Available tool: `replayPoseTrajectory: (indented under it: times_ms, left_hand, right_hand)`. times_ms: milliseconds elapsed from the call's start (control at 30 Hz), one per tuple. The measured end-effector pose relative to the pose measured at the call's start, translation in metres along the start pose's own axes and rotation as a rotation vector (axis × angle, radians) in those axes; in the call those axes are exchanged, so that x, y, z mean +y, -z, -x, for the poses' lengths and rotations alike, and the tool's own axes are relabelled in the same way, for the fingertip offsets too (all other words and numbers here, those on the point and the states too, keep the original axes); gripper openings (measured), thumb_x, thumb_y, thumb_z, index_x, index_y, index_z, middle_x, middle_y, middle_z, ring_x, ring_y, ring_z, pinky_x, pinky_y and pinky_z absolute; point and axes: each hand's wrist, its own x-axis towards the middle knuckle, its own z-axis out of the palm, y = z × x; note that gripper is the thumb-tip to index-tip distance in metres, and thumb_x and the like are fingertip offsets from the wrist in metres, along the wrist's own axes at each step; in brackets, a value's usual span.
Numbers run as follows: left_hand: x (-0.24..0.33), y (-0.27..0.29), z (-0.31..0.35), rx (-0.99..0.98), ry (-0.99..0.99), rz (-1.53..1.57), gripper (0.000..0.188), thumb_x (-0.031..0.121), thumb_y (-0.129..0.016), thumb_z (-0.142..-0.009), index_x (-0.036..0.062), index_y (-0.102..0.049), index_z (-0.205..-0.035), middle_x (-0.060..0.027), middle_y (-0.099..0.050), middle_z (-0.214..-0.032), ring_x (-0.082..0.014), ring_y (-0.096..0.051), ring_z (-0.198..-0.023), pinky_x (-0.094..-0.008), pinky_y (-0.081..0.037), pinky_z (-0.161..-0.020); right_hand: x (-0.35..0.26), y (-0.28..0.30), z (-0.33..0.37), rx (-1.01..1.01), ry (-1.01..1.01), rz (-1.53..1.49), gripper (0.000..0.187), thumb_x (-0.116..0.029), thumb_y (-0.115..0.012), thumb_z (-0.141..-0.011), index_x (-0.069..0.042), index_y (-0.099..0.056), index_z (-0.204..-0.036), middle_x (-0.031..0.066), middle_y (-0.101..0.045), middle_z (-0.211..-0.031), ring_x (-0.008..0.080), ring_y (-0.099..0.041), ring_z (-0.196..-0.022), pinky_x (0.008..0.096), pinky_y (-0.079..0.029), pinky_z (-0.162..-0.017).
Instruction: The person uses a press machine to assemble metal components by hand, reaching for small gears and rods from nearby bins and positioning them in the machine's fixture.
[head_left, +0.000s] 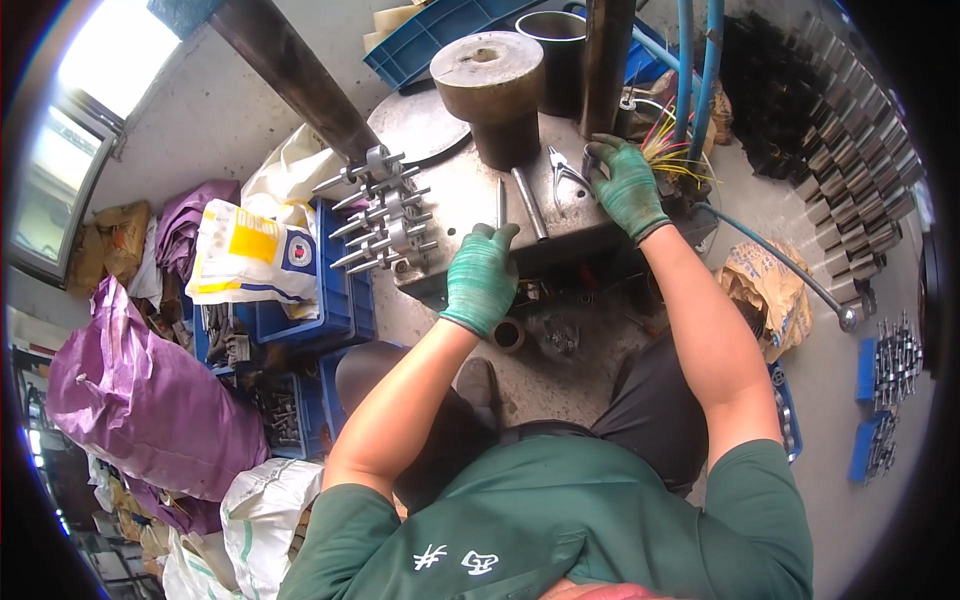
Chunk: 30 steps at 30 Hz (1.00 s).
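Observation:
My left hand [483, 282], in a green knit glove, is at the front edge of the steel work surface [462, 190]. Its fingers are closed round the lower end of a slim metal rod [501, 200] that points away from me. To the right of it lies a thicker metal rod [530, 204]. My right hand [628, 188], gloved alike, is farther back, its fingers curled round a small dark metal piece [589, 160], mostly hidden. Just left of that hand are pliers [566, 178]. Behind the rods stands a heavy round press head [488, 92].
Several metal shafts with lobed collars [388, 215] stand at the surface's left edge. Blue crates [345, 275] and a purple sack [150, 390] fill the left side. Thick columns [290, 75] rise at the back. Coloured wires [672, 150], blue hoses [706, 90] and stacked metal sleeves [860, 160] are right.

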Motion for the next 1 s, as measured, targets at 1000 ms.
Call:
replayPoseTrajectory:
  times_ms: [1000]
  left_hand:
    - [0.05, 0.012, 0.019, -0.618, 0.493, 1.237, 0.045, 0.005, -0.072, -0.096, -0.0028, -0.058, -0.138, -0.0091, -0.068, -0.111, -0.0139, -0.069, -0.093, -0.0303, -0.061, -0.081]
  right_hand:
    - [-0.095, 0.05, 0.036, -0.279, -0.798, -1.318, 0.036, -0.002, -0.057, -0.101, 0.008, -0.059, -0.135, 0.0161, -0.071, -0.125, 0.0239, -0.073, -0.111, 0.0353, -0.062, -0.091]
